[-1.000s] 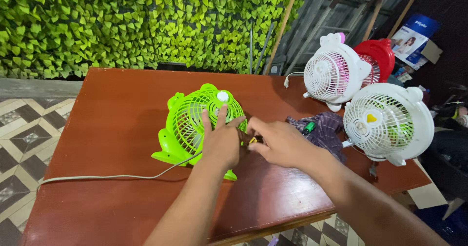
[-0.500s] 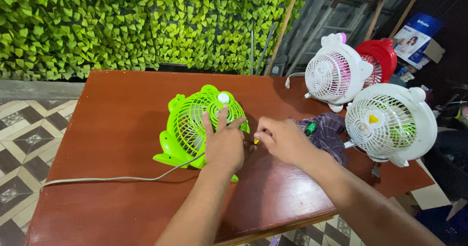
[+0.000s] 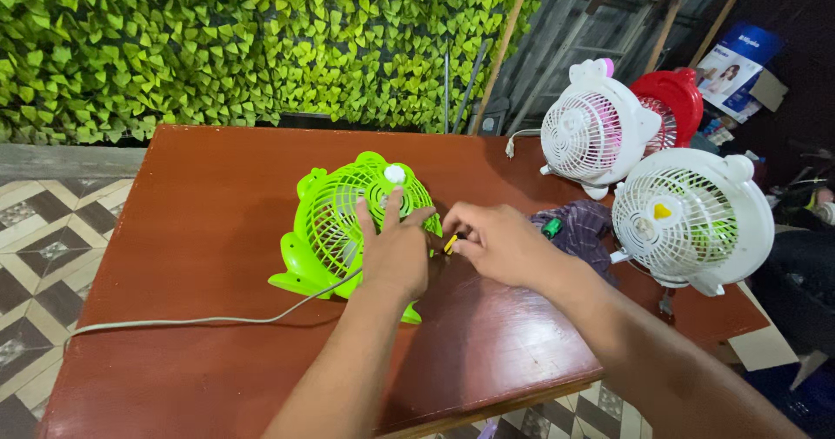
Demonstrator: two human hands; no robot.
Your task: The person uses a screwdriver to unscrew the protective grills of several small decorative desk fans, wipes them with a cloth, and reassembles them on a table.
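Left hand (image 3: 396, 252) spread flat against green desk fan (image 3: 348, 221) at tabletop (image 3: 191, 230) centre, right hand (image 3: 496, 243) pinching yellow-handled screwdriver (image 3: 450, 243) beside fan, blue-and-white carton (image 3: 739, 65) far right, upright, behind red fan (image 3: 674, 100)

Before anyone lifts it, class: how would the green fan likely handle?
The green fan is probably light: thin plastic grille. It may tip, since the left hand steadies it. Its trailing cord looks floppy and could drag.
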